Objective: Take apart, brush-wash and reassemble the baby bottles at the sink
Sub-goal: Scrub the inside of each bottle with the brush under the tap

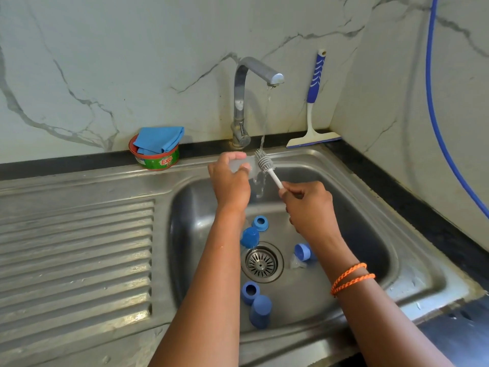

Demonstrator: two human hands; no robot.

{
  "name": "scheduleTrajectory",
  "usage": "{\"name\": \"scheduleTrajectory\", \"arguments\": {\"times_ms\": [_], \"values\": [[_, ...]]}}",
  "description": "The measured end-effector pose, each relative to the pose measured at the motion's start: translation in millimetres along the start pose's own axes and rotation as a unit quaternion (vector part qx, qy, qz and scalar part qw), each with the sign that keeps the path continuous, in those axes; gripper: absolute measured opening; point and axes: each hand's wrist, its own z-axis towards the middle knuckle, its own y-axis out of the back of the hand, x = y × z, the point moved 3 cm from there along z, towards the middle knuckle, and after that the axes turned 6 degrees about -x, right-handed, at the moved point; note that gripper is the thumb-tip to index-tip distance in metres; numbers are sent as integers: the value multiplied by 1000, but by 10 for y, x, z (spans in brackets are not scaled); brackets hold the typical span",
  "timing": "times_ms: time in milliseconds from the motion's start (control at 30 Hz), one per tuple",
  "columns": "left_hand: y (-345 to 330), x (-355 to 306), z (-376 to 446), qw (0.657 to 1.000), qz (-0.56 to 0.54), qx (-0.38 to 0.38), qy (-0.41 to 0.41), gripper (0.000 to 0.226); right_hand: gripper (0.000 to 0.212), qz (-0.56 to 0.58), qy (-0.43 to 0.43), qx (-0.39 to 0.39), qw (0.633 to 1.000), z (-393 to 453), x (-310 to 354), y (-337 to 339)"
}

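steel sink basin (375, 207): blue plastic bottle caps (260, 311) inside, around round metal drain strainer (261, 263) | chrome tap (242, 102) behind | ribbed steel drainboard (76, 255) left

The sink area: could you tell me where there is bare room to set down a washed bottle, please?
The ribbed drainboard left of the sink basin is bare, below the soap tub at its back edge. The basin floor is crowded: blue bottle parts lie around the drain, and both forearms pass above.

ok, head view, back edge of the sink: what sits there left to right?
Soap tub with the blue cloth on top → tap → squeegee leaning on the wall → blue hose.
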Motion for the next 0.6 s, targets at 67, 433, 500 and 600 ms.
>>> {"name": "scheduleTrajectory", "arguments": {"times_ms": [67, 433, 500, 600], "values": [[-35, -16, -52, 998, -16, 62, 14, 21, 22, -11, 21, -18, 1000, 19, 14, 4], [93, -27, -13, 981, -146, -42, 118, 31, 20, -10, 52, 0, 999, -16, 57, -36], [66, -58, -66, 984, -126, 5, 125, 30, 21, -16, 55, -17, 998, 8, 65, -14], [54, -77, -86, 981, -127, 44, 138, 25, 22, -11, 54, -34, 998, 42, 43, 41]]}}
